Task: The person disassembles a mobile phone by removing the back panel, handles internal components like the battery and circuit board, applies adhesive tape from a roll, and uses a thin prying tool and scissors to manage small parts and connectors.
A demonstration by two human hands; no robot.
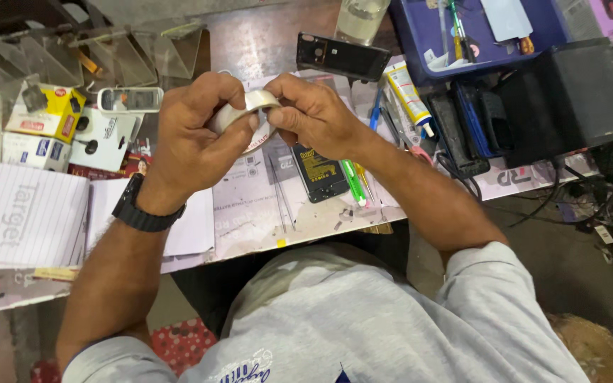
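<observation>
A small roll of clear, glossy adhesive tape (244,112) is being held up above the counter (264,206), between both hands, its ring tilted so the open hole is facing roughly toward the camera. The left hand (193,135) is wrapping it from the left, fingers (211,89) curling closed over the top edge and thumb pressing underneath. The right hand (313,113) is coming in from the right, fingers pinching narrow at the roll's upper right rim; both are touching it, the left carrying more of it. Directly below, a black flat phone battery with yellow label (318,172) is lying on the counter beside a green pen-like tool (353,181). A black wristwatch (143,207) is sitting on the left wrist.
</observation>
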